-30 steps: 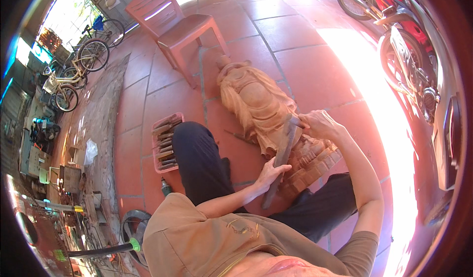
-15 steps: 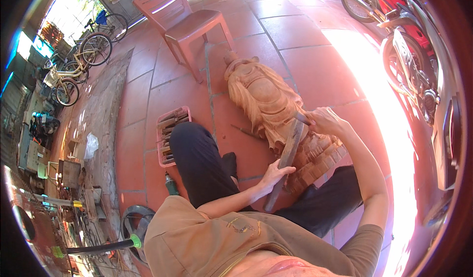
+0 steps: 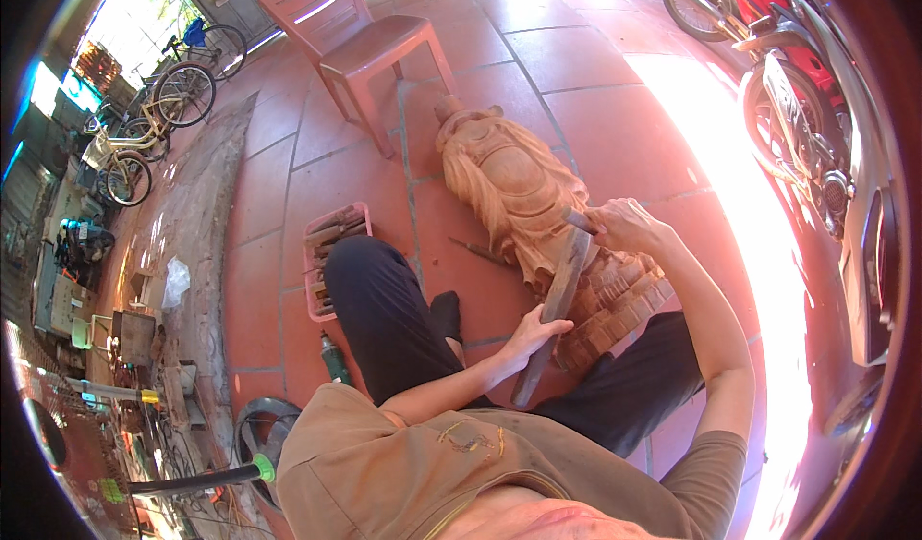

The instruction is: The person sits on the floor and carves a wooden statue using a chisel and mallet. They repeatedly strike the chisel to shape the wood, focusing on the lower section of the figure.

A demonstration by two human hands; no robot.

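A carved wooden statue (image 3: pixel 514 175) of a robed, round-bellied figure lies on the tiled floor in front of me, its stepped base towards my legs. Across its lower part slants a long, flat, greyish wooden bar (image 3: pixel 560 295). My left hand (image 3: pixel 536 336) is wrapped round the bar near its close end. At the bar's far end, my right hand (image 3: pixel 622 226) closes on a short, dark rod-like piece (image 3: pixel 580 220). The rod meets or nearly meets the bar; whether they touch I cannot tell. Its other end is hidden in my fingers.
A pink basket of wooden-handled tools (image 3: pixel 313 302) sits left of my knee, with a green power tool (image 3: pixel 333 358) beside it. A thin tool (image 3: pixel 473 249) lies by the statue. Beyond stands a red plastic chair (image 3: pixel 384 41). Bicycles (image 3: pixel 182 94) and a motorbike (image 3: pixel 792 108) flank the floor.
My right hand and the rod have shifted slightly away from me and to the left, along the bar's far end. My left hand keeps its hold on the bar; the statue lies as before.
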